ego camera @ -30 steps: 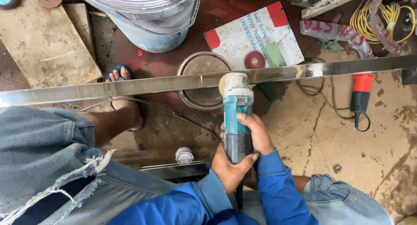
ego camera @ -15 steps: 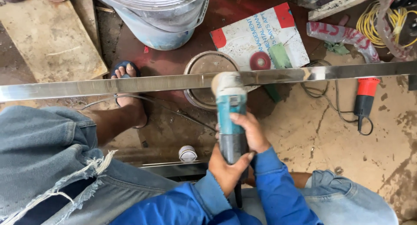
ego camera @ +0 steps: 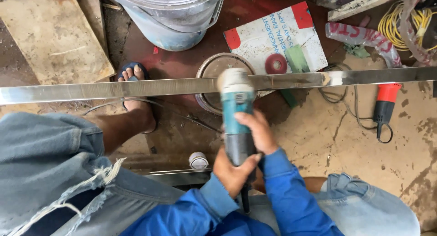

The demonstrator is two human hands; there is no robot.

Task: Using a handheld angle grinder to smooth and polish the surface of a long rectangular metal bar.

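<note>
- Lying on the floor beyond the steel bar (ego camera: 136, 87), we see a rectangular white printed card (ego camera: 273, 38) with red corners; a small red disc (ego camera: 276, 63) and a green pad (ego camera: 297, 58) rest on it.
- We hold the teal angle grinder (ego camera: 236, 115) with both hands, its blurred head on the bar.
- Our right hand (ego camera: 256, 131) wraps the body from the side, fingers closed.
- Our left hand (ego camera: 233, 172) clasps the dark rear grip, sleeves blue.
- Near the bar's right end lies a red-and-black power tool (ego camera: 384, 106).

Stained, cracked concrete floor (ego camera: 364, 163) fills the frame in daylight; a wooden board (ego camera: 54, 40) lies upper left, reddish patch at top centre.
</note>
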